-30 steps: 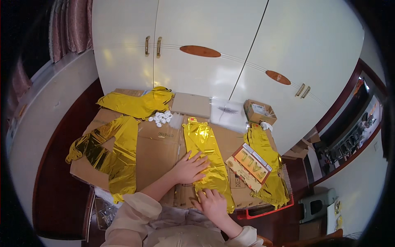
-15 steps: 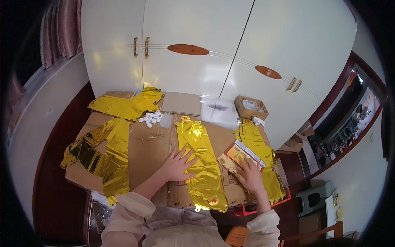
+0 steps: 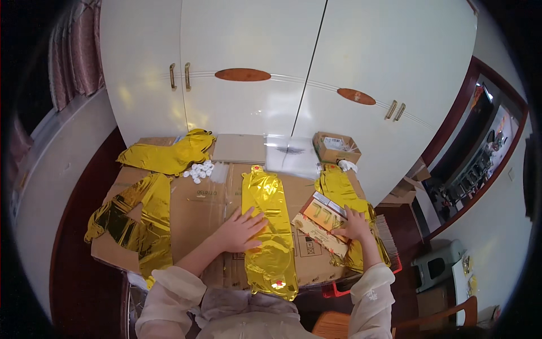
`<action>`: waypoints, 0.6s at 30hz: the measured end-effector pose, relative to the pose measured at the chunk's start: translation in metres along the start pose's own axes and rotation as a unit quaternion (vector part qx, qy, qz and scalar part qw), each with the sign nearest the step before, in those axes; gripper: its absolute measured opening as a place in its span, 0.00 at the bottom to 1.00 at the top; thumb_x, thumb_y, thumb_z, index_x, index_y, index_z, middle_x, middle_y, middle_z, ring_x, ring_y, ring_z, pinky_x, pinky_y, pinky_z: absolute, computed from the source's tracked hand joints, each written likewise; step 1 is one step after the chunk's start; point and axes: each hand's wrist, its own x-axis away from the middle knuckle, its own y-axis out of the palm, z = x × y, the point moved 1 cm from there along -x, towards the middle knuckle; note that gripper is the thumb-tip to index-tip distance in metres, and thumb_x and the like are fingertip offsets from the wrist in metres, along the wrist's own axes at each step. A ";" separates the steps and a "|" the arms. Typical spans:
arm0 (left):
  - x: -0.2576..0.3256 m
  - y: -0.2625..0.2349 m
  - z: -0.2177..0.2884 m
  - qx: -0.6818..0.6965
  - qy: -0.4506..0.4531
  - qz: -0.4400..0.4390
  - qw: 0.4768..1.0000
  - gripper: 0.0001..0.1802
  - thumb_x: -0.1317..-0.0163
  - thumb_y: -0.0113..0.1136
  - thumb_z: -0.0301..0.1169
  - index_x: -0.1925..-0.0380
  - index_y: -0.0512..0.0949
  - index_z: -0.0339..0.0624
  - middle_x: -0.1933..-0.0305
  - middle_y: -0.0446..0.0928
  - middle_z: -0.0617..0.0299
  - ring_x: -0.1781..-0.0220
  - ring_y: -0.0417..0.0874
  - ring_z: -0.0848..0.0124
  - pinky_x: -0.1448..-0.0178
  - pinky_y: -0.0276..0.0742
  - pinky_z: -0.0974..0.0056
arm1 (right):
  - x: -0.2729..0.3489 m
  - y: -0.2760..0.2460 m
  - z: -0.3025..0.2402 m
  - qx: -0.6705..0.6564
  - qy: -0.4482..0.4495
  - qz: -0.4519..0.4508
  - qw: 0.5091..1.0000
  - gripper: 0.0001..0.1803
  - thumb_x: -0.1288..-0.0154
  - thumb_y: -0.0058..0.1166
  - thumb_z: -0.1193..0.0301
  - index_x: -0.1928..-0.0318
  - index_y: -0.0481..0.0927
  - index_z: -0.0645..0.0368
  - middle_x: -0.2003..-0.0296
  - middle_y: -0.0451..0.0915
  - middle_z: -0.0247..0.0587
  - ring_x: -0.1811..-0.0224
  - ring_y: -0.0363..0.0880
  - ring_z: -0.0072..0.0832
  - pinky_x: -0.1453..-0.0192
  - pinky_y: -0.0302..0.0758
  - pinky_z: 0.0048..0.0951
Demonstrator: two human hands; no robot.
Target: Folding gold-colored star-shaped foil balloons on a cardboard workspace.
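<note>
My left hand [image 3: 241, 230] lies flat with spread fingers on a flat gold foil balloon [image 3: 269, 209] that runs lengthwise down the middle of the cardboard. At the right edge of a printed card packet [image 3: 323, 223], my right hand [image 3: 357, 225] has its thumb on top and its fingers round the edge. The packet, orange and cream, lies slanted between the middle balloon and another gold foil balloon [image 3: 339, 183] on the right. The far side of my right fingers' hold is hidden.
More gold foil balloons lie at the left [image 3: 155, 209] and far left [image 3: 164, 158]. Behind are small white rolls [image 3: 199, 171], a clear plastic bag [image 3: 291, 155] and an open carton [image 3: 337, 148]. White cabinets [image 3: 243, 34] close off the back; a grey stool [image 3: 439, 264] stands right.
My right hand has shifted from lying on the packet to its right edge, and more of the packet shows. My left hand stays on the middle balloon. The whole view has shifted slightly.
</note>
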 end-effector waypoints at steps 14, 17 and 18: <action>-0.013 -0.016 0.006 0.116 -0.028 0.029 0.992 0.36 0.30 0.48 0.50 0.28 0.56 0.44 0.26 0.59 0.48 0.23 0.54 0.48 0.25 0.51 0.40 | -0.036 -0.029 0.030 -0.268 -0.107 0.055 0.956 0.17 0.36 0.58 0.59 0.58 0.81 0.61 0.72 0.81 0.46 0.67 0.80 0.39 0.62 0.74 0.36; -0.019 -0.039 -0.008 0.262 -0.098 0.107 0.954 0.45 0.35 0.59 0.48 0.27 0.50 0.37 0.26 0.58 0.43 0.24 0.56 0.48 0.24 0.54 0.48 | -0.014 -0.087 -0.024 -0.314 -0.162 0.063 0.933 0.09 0.33 0.53 0.67 0.61 0.81 0.59 0.73 0.81 0.47 0.72 0.78 0.41 0.64 0.73 0.35; -0.025 -0.058 -0.004 0.331 -0.126 0.108 0.929 0.48 0.37 0.63 0.47 0.27 0.48 0.36 0.27 0.58 0.42 0.24 0.58 0.49 0.25 0.57 0.50 | -0.007 -0.110 -0.044 -0.259 -0.203 0.082 0.941 0.09 0.33 0.53 0.66 0.61 0.81 0.58 0.73 0.81 0.47 0.71 0.78 0.41 0.64 0.74 0.36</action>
